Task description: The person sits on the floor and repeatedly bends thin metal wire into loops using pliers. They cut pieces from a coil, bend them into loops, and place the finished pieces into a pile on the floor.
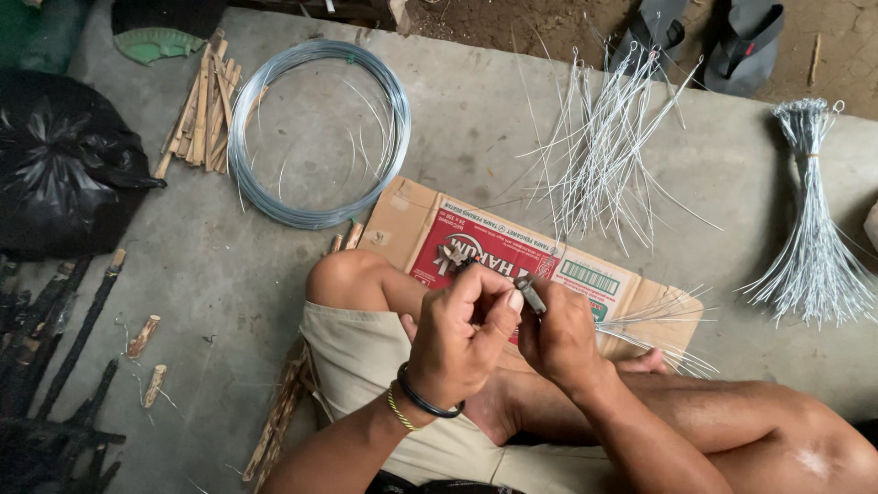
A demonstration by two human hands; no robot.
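Grey concrete floor (512, 119) fills most of the head view, with a person sitting cross-legged on it at the bottom of the frame, both hands raised together over a flattened cardboard box (430, 220) just below the centre. At the middle of the frame, the left hand (457, 338), with two bracelets at its wrist, has its fingers curled and its thumb and forefinger pinched together; what they pinch is too thin to make out. Touching it on the right, the right hand (560, 338) is closed around a small dark tool (530, 295) whose tip pokes up above the knuckles; the rest is hidden in the fist. Loose cut wires (599, 151) with looped ends fan out above the box at upper centre-right, and more wires (654, 320) stick out from behind the right hand. A tied bundle of wires (809, 229) lies at the right edge. A coil of wire (315, 128) sits at upper left, with a heap of wood sticks (203, 105) just beside it. A black plastic bag (64, 165) lies at the left edge, partly cut off, and sandals (709, 37) are cropped at the top right.
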